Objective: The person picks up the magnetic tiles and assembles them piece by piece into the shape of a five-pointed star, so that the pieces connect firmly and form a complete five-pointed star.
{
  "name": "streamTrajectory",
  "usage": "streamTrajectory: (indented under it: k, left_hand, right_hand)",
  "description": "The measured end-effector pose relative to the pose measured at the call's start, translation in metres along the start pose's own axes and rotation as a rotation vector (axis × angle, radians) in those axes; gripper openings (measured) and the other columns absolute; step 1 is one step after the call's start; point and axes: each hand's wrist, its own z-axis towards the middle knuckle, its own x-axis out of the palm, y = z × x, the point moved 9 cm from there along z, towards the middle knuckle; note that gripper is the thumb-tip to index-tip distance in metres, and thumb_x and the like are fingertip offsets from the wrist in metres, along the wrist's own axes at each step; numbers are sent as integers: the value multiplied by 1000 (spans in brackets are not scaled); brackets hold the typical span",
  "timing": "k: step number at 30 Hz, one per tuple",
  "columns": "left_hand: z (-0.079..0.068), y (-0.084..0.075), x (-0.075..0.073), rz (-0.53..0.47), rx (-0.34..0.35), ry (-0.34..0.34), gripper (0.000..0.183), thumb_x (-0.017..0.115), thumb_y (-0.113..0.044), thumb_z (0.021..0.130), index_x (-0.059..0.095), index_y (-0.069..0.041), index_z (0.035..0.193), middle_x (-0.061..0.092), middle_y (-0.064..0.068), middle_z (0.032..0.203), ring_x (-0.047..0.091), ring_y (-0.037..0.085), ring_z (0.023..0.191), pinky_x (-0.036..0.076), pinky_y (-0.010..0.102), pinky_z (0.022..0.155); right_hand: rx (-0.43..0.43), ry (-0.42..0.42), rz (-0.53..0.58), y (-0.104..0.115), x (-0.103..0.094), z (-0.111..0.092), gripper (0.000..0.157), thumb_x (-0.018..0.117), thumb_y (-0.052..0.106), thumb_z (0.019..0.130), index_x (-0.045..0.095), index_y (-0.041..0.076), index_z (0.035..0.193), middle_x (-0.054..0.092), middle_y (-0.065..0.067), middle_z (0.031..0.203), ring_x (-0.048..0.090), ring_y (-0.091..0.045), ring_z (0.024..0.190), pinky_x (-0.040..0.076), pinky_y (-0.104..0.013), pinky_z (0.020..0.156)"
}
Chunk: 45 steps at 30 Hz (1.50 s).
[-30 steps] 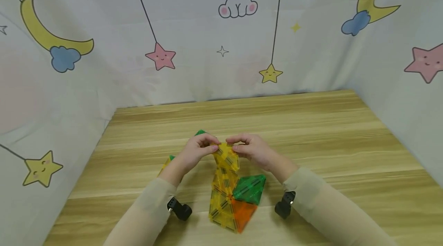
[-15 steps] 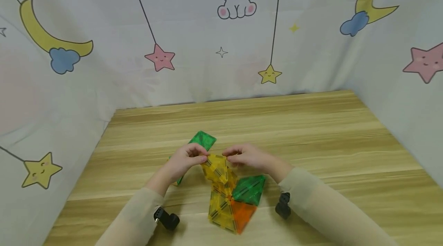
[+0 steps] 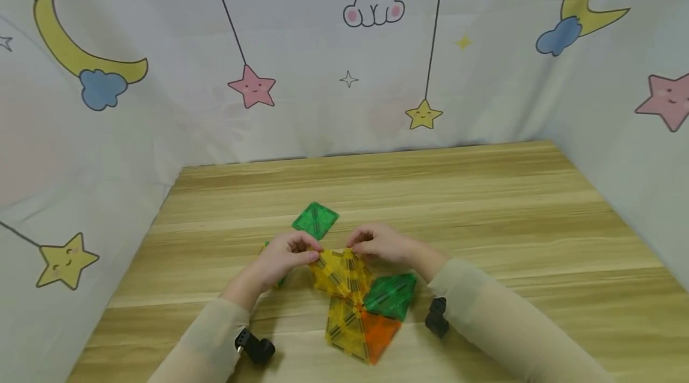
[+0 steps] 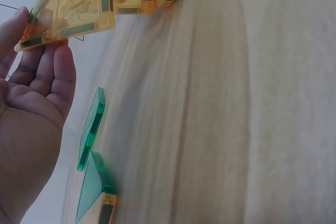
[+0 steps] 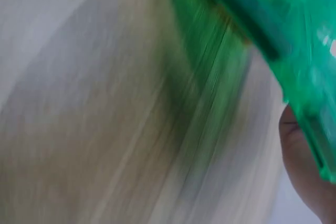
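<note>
Translucent yellow magnetic tiles point(image 3: 347, 326) are joined at their edges on the table, with a green tile point(image 3: 391, 296) and an orange triangular tile point(image 3: 381, 335) on their right. At the top of this group, my left hand point(image 3: 280, 258) pinches the outer corner of a raised yellow tile point(image 3: 332, 272). The left wrist view shows thumb and fingers on either side of that tile's corner point(image 4: 68, 3). My right hand point(image 3: 384, 243) has thumb and forefinger pinching the yellow tip beside it. In the right wrist view the green tile point(image 5: 273, 19) covers most of that hand point(image 5: 302, 163).
A green square-shaped piece point(image 3: 316, 219) lies flat beyond the left hand. Another green and yellow piece point(image 3: 281, 282) is partly hidden behind the left wrist. The wooden table point(image 3: 484, 191) meets a printed white curtain point(image 3: 301, 119) at the back.
Both hands have come nearer the body, the left also leftward, tilting the top yellow tiles down and left. The far green piece is uncovered. Green and orange tiles stay nearly in place.
</note>
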Motion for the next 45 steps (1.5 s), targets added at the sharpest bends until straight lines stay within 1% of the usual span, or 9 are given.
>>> streamTrajectory:
  k: [6,9,12,17,20,29,35,41,45]
  left_hand:
    - [-2,2,-1,17,5,-9,23,64,-18,90,63,1,104,62,6,96,57,19,83,49,40,77]
    - [-3,1,-1,21,19,-4,23,64,-17,90,64,1,103,62,5,94,58,19,82,50,40,76]
    - [-5,1,-2,20,30,-8,23,64,-17,90,63,2,103,62,4,94,58,18,81,50,40,76]
    - [-7,2,-3,15,40,-20,22,63,-16,90,63,2,103,61,5,94,57,16,81,50,38,76]
    - [-8,4,-3,43,41,-19,21,63,-15,90,63,2,102,61,5,94,56,16,82,48,35,74]
    - [-9,12,-6,121,48,-37,19,63,-15,90,63,1,102,60,4,91,53,14,79,44,26,68]
    - [-9,18,-4,135,14,-48,19,64,-14,90,63,-1,103,61,4,90,54,14,79,44,25,68]
    - [-6,16,4,250,1,-35,21,63,-21,91,63,-6,107,62,2,94,55,16,82,45,27,70]
    - [-4,14,6,311,-14,-52,23,64,-24,90,63,-9,108,62,0,93,54,16,81,45,30,69]
  right_hand:
    - [26,87,-60,-3,7,2,27,56,21,95,63,17,121,62,0,101,54,-16,76,45,-29,68]
    - [29,103,-38,-3,10,3,24,57,18,95,65,13,116,61,0,107,54,-14,83,46,-28,72]
    - [35,73,6,-5,7,3,21,57,15,94,65,7,112,62,-1,106,54,-12,86,47,-26,73]
    - [37,10,65,-10,-6,0,23,55,13,95,61,-1,113,61,-5,95,49,-15,68,41,-26,60]
    - [41,-16,53,-14,-13,-2,24,54,14,95,60,0,114,60,-5,92,46,-16,63,39,-27,57]
    - [38,-35,46,-20,-23,-5,25,55,16,95,60,0,113,59,-7,91,47,-16,62,41,-29,57]
    - [48,-56,63,-25,-28,-8,24,56,16,95,60,0,112,57,-7,86,45,-15,60,40,-28,56]
    - [32,-56,63,-27,-29,-11,24,57,17,95,60,0,111,56,-6,84,47,-16,62,41,-29,57]
    - [35,-57,84,-29,-30,-14,23,56,17,95,59,1,111,57,-6,84,49,-16,63,42,-28,57]
